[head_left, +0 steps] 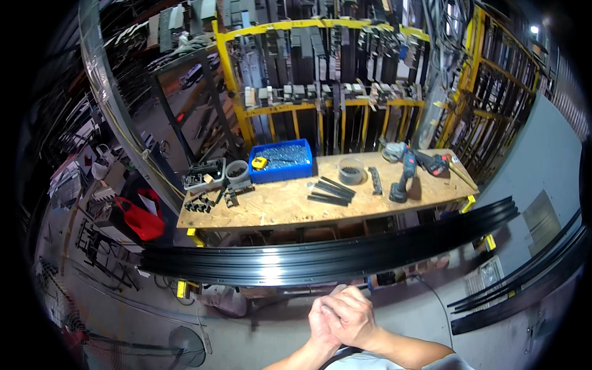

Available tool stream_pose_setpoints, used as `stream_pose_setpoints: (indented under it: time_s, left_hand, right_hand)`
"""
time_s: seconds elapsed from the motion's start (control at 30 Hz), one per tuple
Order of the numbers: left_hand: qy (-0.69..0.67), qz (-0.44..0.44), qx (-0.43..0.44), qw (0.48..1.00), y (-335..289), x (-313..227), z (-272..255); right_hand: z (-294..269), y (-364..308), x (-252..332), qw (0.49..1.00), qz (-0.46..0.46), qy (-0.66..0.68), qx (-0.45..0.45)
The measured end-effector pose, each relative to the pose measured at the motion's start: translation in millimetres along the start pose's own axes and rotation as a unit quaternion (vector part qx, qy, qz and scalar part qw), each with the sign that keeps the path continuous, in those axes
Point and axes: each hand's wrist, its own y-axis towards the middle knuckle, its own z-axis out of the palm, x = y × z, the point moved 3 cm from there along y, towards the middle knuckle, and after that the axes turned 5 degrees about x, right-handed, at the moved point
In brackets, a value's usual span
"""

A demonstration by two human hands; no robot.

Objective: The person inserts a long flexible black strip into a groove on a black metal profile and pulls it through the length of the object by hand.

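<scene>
My left hand (320, 322) and my right hand (354, 313) are pressed together in front of my body, fingers curled closed. The right hand wraps over the left, and whatever may lie between them is hidden. Just beyond them stretches a bundle of long black profiles (327, 251), glossy and ridged, running across in front of the workbench (265, 213). My hands are near its lower edge; whether they touch it I cannot tell.
On the bench stand a blue bin (280, 172) of small metal parts, a clear tub (351, 172), short black strips (332, 191), a cordless drill (404, 179) and an angle grinder (394, 150). More black profiles (518, 296) lie at right. A yellow rack (320, 23) rises behind.
</scene>
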Motion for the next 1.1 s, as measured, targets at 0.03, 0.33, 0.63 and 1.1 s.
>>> stream_pose_setpoints:
  time_s: [0.03, 0.33, 0.63, 1.1]
  left_hand:
    - [-0.015, -0.04, 0.023, 0.999, 1.3, 14.0, -2.5]
    - [-0.111, -0.231, 0.12, 0.959, 14.4, 147.5, 17.9]
    - [0.015, -0.338, -0.068, 0.939, 56.9, 347.7, 48.2]
    - [0.197, -0.331, -0.061, 0.921, 141.7, 509.3, 88.2]
  right_hand:
    - [-9.9, -12.9, -7.3, 0.999, -0.029, -0.039, -0.021]
    - [-121.1, -88.6, -38.6, 0.981, 0.021, -0.171, -0.085]
    - [-270.2, -210.2, -127.7, 0.966, 0.168, -0.183, -0.074]
    - [-420.8, -289.1, -255.5, 0.969, 0.24, -0.016, -0.054]
